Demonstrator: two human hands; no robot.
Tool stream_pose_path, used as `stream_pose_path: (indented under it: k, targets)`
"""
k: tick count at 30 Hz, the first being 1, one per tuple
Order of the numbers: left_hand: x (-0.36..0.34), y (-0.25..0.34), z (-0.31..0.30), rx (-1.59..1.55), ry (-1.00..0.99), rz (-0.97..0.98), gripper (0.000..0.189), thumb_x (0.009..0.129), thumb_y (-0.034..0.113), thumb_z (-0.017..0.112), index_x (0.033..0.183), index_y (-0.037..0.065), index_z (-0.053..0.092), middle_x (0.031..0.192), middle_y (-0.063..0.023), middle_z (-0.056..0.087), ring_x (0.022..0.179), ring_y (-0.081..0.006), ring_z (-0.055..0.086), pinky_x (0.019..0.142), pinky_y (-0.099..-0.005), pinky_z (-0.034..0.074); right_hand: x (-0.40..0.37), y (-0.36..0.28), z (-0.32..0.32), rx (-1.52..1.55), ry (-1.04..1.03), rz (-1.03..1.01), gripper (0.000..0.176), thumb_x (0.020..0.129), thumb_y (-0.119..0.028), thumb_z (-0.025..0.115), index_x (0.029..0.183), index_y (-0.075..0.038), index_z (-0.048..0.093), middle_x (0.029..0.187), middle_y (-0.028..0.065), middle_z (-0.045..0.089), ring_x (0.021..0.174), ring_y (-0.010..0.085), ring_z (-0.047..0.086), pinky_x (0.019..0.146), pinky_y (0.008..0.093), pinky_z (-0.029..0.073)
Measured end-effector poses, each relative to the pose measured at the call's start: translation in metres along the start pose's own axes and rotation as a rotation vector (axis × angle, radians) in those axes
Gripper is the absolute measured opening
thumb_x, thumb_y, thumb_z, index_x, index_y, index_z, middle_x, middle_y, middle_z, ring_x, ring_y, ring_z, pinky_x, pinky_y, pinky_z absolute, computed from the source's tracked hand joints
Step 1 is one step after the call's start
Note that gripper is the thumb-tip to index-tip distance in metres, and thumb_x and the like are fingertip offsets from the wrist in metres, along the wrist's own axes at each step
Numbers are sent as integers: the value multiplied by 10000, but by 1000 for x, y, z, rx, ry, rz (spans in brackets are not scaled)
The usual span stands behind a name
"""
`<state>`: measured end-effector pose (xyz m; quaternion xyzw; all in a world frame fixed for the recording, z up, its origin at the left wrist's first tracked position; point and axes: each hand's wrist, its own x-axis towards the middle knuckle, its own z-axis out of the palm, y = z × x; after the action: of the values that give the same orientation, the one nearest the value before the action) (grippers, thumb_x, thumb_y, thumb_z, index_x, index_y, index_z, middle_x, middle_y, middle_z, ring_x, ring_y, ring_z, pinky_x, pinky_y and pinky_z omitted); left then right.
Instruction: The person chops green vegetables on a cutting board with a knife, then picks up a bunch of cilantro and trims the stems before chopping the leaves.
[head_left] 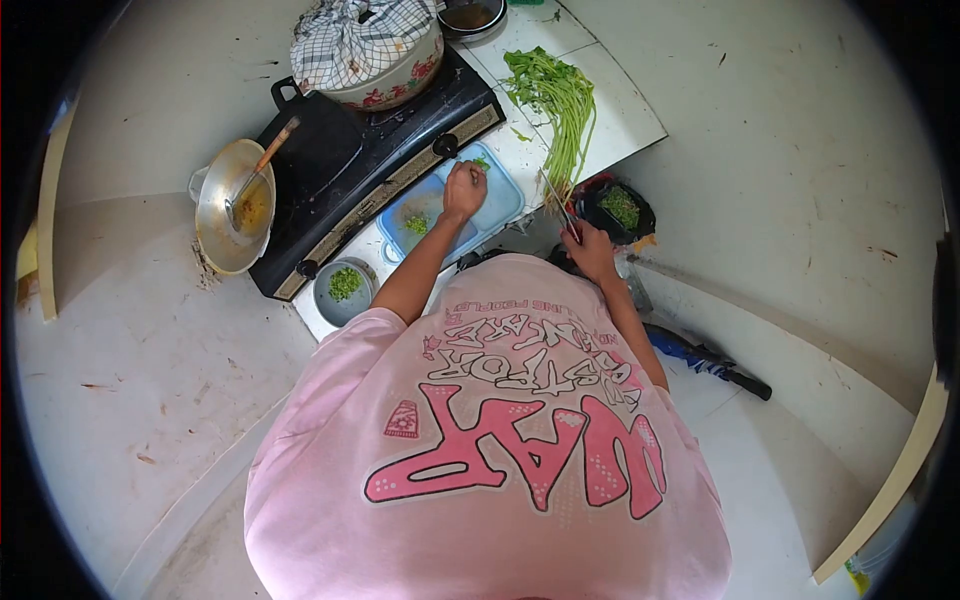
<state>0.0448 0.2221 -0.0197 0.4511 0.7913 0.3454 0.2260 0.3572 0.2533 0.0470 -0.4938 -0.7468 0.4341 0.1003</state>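
My left hand point(466, 191) rests over the blue cutting board point(505, 205), its fingers curled closed around green leaves point(482, 162) that stick out at the fingertips. Chopped green bits point(417, 224) lie on the board's left part. In my right hand point(591, 250) is a knife point(556, 198), its blade pointing up and away over the counter, beside the stem ends of a bunch of leafy greens point(560, 110). A round grey bowl point(325, 305) holding chopped greens stands left of the board.
A black gas stove point(330, 150) runs behind the board. On it is a large floral pot point(400, 80) under a checked cloth; a wok point(212, 235) with a ladle sits at its left end. A black container point(645, 225) of green scraps is right of the counter.
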Motion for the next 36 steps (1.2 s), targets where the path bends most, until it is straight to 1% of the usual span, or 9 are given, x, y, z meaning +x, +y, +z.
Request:
stream_pose_path:
  k: [5,11,14,20,23,26,29,32,36]
  targets:
    - [-2,2,-17,-187,74,-156,144,899,147,683,965,20,693,861,-138,724,793,-254,708,745,-370,547,-2,-10,5,45,3,-17,336,961,-308,675,894,21,666,631,144,674,579,237,712,586,372,530]
    - [-2,-13,-12,-530,76,-409,124,899,136,700,959,28,694,836,-75,728,766,-170,687,733,-339,551,-4,-16,10,33,-11,5,371,963,-348,658,838,1,663,610,152,667,582,282,709,637,400,542]
    - [-8,6,-22,-588,90,-522,123,894,135,707,933,19,686,836,-60,729,763,-138,671,732,-335,550,-4,-11,14,19,-9,7,365,964,-348,657,847,-2,663,609,151,667,578,284,708,633,399,542]
    - [-10,-12,-4,-139,107,-197,97,881,91,675,898,-4,674,827,-170,699,779,-288,697,735,-416,546,-6,-14,16,20,-33,10,367,965,-355,654,865,-1,663,620,155,672,586,284,711,643,410,543]
    - [-8,-13,4,-17,49,-167,88,877,63,642,919,-9,668,860,-231,673,816,-390,684,761,-468,549,-6,-12,17,25,-37,12,362,968,-350,651,871,-2,666,626,160,673,591,280,715,639,407,544]
    - [-6,-13,14,94,51,-110,104,874,57,637,944,-16,656,915,-258,662,845,-434,671,790,-506,550,-8,-16,14,44,-42,33,350,968,-340,653,874,-3,668,628,161,674,594,281,716,635,408,544]
    - [-4,-12,19,159,102,-42,111,848,81,649,925,3,664,874,-253,706,835,-419,701,793,-494,551,-10,-15,12,46,-47,38,343,968,-333,654,881,-1,671,625,158,672,599,284,714,634,411,542]
    - [-8,7,5,144,-9,-70,180,863,51,648,1032,-4,616,975,-280,659,886,-459,667,824,-530,546,-9,-8,12,23,-54,29,342,967,-329,654,882,2,672,624,155,670,599,283,713,633,410,541]
    - [-5,5,9,146,16,-170,220,861,46,635,1069,-8,589,937,-265,687,873,-444,685,826,-517,552,-8,-9,9,23,-47,13,340,967,-323,652,881,5,669,626,157,669,598,284,713,628,407,539]
